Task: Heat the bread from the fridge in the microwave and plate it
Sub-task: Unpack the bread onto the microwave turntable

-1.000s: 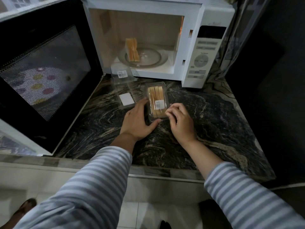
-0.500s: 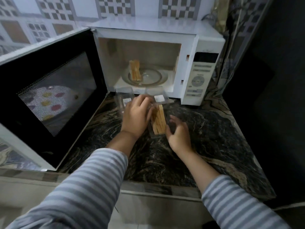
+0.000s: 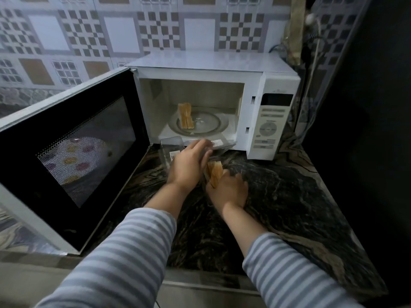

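- Left of frame: the microwave door [image 3: 73, 150] hangs wide open.
- Centre: my left hand [image 3: 189, 165], fingers loosely spread, lifts the clear lid [image 3: 219, 144]; a second ago that pack lay shut on the worktop [image 3: 289, 196], so its bread is now reachable.
- Upper centre: one stack of bread [image 3: 186, 115] already stands on the turntable [image 3: 200, 127] in the microwave [image 3: 213, 63].
- Right of centre: my right hand [image 3: 229, 190] grasps the second stack [image 3: 214, 172].
- Count: two bread stacks, two clear packs [image 3: 171, 147], no plate visible.
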